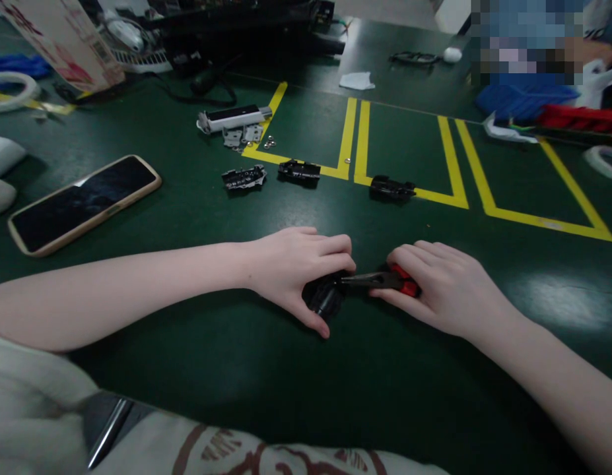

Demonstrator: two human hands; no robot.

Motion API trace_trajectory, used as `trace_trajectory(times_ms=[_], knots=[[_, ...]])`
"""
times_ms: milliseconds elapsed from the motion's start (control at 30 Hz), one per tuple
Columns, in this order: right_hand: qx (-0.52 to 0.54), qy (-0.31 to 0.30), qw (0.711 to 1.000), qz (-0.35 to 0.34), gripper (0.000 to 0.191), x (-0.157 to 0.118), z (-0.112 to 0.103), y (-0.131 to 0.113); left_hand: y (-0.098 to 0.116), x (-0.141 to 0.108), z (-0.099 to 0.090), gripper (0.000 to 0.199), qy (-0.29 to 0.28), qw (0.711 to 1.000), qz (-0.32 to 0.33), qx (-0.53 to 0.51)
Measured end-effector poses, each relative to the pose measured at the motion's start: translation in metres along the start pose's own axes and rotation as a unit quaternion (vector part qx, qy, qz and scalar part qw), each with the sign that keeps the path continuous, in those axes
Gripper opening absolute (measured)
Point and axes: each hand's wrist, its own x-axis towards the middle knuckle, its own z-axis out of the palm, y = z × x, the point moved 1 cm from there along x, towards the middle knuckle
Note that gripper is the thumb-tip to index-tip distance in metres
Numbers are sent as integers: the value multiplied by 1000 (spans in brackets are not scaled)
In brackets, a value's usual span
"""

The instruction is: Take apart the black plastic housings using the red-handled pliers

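My left hand is closed round a small black part, holding it against the green table. My right hand grips the red handles of long-nose pliers. The pliers' tips point left and meet the upper right side of the black part; whether they pinch anything there is too small to tell. Beyond my hands lie three similar black plastic pieces: one piece on the left, another in the middle and a third to the right.
A phone lies at the left. Behind the black pieces are a white-and-black device, grey metal plates and several small rings. Yellow tape marks boxes on the table. A red tray stands at the far right, near another person.
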Motion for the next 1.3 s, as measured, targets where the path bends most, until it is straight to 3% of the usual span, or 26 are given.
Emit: trace_trajectory(times_ms=[233, 400, 1300], knots=[[8, -25, 997, 67, 52, 2, -3, -3, 9, 2, 7, 82, 46, 995, -85, -1], [13, -36, 994, 103, 53, 1, -2, -6, 9, 4, 5, 80, 36, 993, -115, -11], [3, -56, 992, 112, 60, 3, -3, -5, 6, 6, 0, 81, 9, 991, -133, -23]])
